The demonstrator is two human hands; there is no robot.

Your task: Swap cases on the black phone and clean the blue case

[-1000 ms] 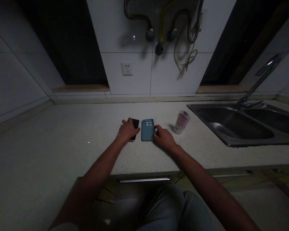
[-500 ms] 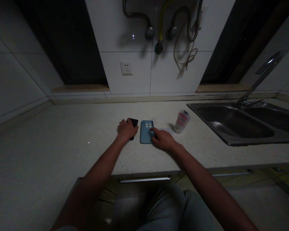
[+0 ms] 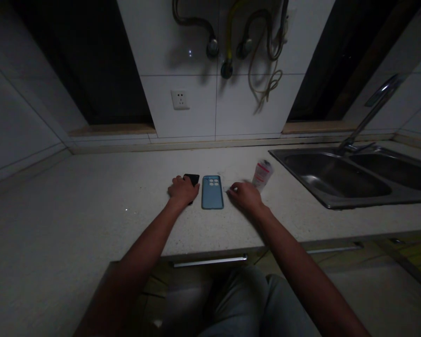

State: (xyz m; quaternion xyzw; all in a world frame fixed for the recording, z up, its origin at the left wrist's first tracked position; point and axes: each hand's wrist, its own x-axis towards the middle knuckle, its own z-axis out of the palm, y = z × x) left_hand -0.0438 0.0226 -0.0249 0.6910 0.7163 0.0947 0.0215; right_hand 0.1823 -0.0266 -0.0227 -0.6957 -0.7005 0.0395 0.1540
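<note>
The blue phone case is lying flat on the counter, camera cut-outs up, squarely between the two hands, seemingly parked where either can get at it. At its 9 o'clock the left hand is curling down over a black phone, clasping it against the counter as if steadying it. At 3 o'clock the right hand is resting just clear of the case, fingers bunched together — whether they are pinching anything I cannot tell.
</note>
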